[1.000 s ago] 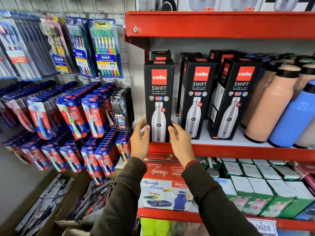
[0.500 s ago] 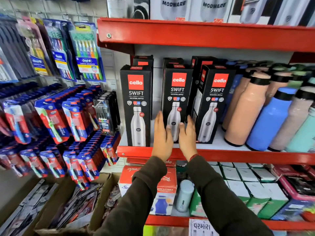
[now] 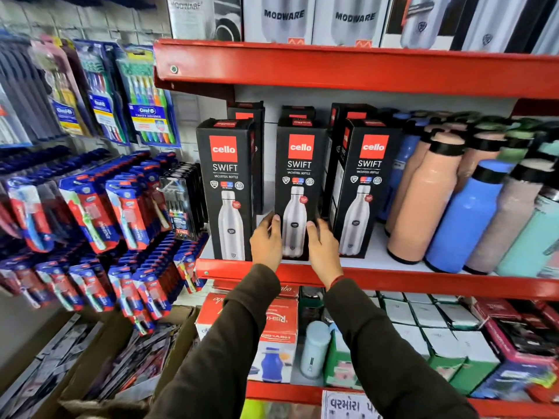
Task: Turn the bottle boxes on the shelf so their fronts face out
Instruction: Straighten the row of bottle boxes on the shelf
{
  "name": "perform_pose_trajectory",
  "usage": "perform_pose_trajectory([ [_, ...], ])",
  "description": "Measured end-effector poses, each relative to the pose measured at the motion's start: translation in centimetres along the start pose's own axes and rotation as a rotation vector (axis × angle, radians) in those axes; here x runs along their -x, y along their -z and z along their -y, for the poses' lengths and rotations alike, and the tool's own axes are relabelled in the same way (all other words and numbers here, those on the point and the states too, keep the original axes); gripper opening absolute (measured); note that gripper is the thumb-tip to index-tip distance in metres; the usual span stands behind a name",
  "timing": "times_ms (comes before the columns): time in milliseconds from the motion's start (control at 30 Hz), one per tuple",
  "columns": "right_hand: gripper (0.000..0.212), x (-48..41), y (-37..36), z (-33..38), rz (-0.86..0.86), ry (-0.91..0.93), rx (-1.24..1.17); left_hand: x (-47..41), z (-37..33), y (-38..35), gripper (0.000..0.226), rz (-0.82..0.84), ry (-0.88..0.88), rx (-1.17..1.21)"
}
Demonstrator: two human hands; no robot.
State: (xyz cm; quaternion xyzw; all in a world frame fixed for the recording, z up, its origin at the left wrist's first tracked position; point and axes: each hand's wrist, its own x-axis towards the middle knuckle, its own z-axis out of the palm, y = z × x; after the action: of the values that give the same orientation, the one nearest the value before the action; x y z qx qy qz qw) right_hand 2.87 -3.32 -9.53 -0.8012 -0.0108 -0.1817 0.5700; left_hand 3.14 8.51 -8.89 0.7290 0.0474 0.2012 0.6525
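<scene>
Here your two hands bracket the middle Cello Swift box [image 3: 299, 182] at the front of the red shelf [image 3: 423, 281]. To the far left hang Oral-B toothbrush packs [image 3: 145, 95] on the wall, blurred at the edges. Next comes the left Cello Swift box [image 3: 225, 182], upright at the shelf's left end, its printed front facing out toward you and free of either hand. Your left hand [image 3: 266, 241] presses against the lower left edge of the middle box, fingers reaching round that side; your right hand [image 3: 322, 246] sits against its lower right edge, thumb on the front face. The hands are apart, with the box between them, and both appear to grip it, though the fingers behind the carton are hidden. This box stands upright, long axis vertical, front logo and bottle picture facing out. Its bottom corners are covered by your hands. Just beside it on the right, the right Cello Swift box [image 3: 363, 186] also stands upright but is turned slightly, so its left side panel shows along with the front. More black cartons stand behind these three, only their tops visible. Further right lean peach and blue bottles [image 3: 423, 201], smeared by motion and cut off at the frame edge
</scene>
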Motion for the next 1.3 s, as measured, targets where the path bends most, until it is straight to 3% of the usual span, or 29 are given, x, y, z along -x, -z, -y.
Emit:
perform_pose_trajectory([
  [533, 0.040, 4.5, 1.2, 0.5, -0.019, 0.113, 0.054, 3.1, 0.4, 2.1, 0.045, 0.036, -0.055, -0.003],
  [667, 0.036, 4.5, 1.7, 0.6, -0.072, 0.099, 0.023, 4.3, -0.3, 1.4, 0.041, -0.060, -0.061, 0.085],
  [867, 0.029, 4.0, 5.3, 0.2, -0.358, 0.203, -0.080, 7.9, -1.3, -2.2, 0.036, -0.283, -0.385, -0.011],
  [1033, 0.045, 1.4, 9.2, -1.0, -0.355, 0.123, -0.109, 9.0, -2.4, -6.9, 0.042, 0.001, -0.594, -0.058],
  [1133, 0.050, -0.7, 10.8, -2.2, -0.237, 0.032, -0.073, 8.5, -2.7, -9.9, 0.049, 0.157, -0.445, -0.070],
  [1300, 0.049, -3.0, 12.0, -4.0, -0.053, -0.066, -0.028, 5.7, -2.2, -12.7, 0.050, 0.167, -0.088, -0.053],
])
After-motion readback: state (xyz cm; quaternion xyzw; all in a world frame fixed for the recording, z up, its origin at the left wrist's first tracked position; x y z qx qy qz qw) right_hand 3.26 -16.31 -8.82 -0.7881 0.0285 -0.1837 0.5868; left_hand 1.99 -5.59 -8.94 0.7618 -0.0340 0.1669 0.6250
